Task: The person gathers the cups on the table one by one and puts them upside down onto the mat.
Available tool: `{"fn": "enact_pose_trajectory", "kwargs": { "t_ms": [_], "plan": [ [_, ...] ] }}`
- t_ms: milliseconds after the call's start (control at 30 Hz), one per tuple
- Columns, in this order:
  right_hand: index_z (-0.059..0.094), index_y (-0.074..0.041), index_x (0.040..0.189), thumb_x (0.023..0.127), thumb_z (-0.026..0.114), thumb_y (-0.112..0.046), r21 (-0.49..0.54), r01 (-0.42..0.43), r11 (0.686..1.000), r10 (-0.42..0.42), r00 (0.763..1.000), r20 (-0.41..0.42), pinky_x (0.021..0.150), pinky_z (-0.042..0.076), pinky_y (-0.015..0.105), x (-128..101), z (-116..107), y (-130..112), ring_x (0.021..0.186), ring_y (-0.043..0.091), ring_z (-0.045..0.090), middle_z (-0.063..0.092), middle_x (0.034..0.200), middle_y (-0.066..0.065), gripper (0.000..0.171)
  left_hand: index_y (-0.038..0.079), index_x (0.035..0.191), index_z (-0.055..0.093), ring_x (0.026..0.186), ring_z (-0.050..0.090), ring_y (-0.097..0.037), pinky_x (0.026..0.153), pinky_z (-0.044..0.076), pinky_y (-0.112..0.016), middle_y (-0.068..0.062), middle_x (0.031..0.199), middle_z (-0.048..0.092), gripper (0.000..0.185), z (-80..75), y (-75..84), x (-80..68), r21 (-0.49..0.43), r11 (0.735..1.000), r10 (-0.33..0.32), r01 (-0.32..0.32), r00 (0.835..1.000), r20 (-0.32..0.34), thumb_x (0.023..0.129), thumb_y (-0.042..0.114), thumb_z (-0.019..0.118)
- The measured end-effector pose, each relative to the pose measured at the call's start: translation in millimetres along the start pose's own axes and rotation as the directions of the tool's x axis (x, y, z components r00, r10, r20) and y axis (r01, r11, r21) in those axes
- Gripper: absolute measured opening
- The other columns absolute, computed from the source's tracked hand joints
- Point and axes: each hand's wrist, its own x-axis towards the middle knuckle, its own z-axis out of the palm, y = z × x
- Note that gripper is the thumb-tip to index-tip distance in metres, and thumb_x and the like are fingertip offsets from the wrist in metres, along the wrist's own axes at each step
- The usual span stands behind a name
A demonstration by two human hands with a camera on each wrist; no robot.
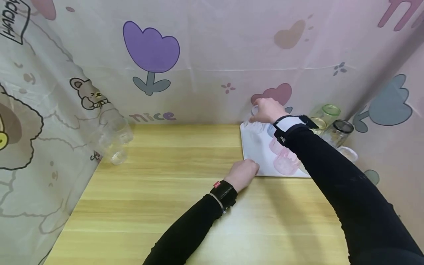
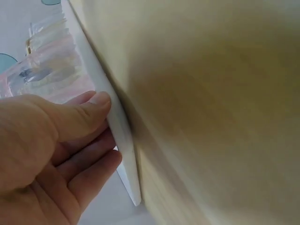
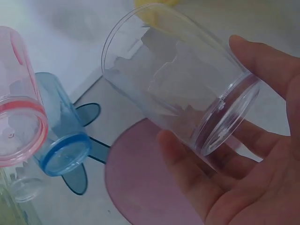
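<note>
Right hand grips a clear plastic cup, thumb on one side of the base ring, fingers curled under the other. Cup is lifted off the surface at the far left corner of the white tray, close to the back curtain. Long axis tilted: open mouth points up and away from the palm, base sits in the hand.

Left hand pinches the near edge of the tray, thumb on top, fingers underneath. Tray lies flat on the wooden table.

Around:
- pink cup and blue cup lying on their sides just beside the held cup, touching each other
- more pink ribbed cups lying on the tray under the right forearm
- green-rimmed jar and dark-rimmed jar to the right of the tray, tilted; a small white-rimmed dish near them
- clear cups at the left curtain, well apart from the tray

Right forearm crosses over the tray and hides part of it.

Writing: "nice" on the back curtain; "HAPPY" partly cut off at top left.
</note>
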Motion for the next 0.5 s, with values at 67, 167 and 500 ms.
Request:
{"fn": "enact_pose_trajectory", "kwargs": {
  "t_ms": [67, 167, 500],
  "plan": [
    [0.059, 0.002, 0.137, 0.083, 0.081, -0.026, -0.003, -0.03, 1.0, 0.03, 0.999, 0.023, 0.098, 0.051, 0.06, 7, 3, 2, 0.12, 0.046, 0.059, 0.062, 0.136, 0.026, 0.064, 0.018, 0.084, 0.074, 0.083, 0.069, -0.008, 0.064, 0.057, -0.024, 0.005, 0.09, 0.075, 0.021, 0.4, 0.5, 2.0, 0.005, 1.0, -0.01, 0.01, 1.0, 0.005, 0.092, 0.0, 0.068],
    [0.061, 0.002, 0.134, 0.082, 0.081, -0.025, -0.01, -0.069, 0.998, 0.069, 0.996, 0.047, 0.097, 0.051, 0.06, 16, 9, 7, 0.119, 0.045, 0.059, 0.063, 0.134, 0.026, 0.062, 0.018, 0.084, 0.074, 0.082, 0.07, -0.009, 0.064, 0.058, -0.025, 0.005, 0.09, 0.075, 0.019, -0.1, 1.4, 4.0, 0.02, 1.0, -0.013, 0.013, 1.0, 0.015, 0.093, 0.002, 0.068],
    [0.059, 0.007, 0.134, 0.081, 0.082, -0.024, -0.04, -0.118, 0.992, 0.121, 0.988, 0.099, 0.106, 0.047, 0.058, 44, 38, 28, 0.127, 0.046, 0.053, 0.056, 0.138, 0.034, 0.066, 0.019, 0.084, 0.075, 0.075, 0.067, -0.006, 0.06, 0.053, -0.022, 0.008, 0.086, 0.075, 0.018, 2.6, -3.4, 7.6, -0.001, 0.999, -0.047, 0.047, 0.998, 0.036, 0.093, 0.004, 0.07]
  ]
}}
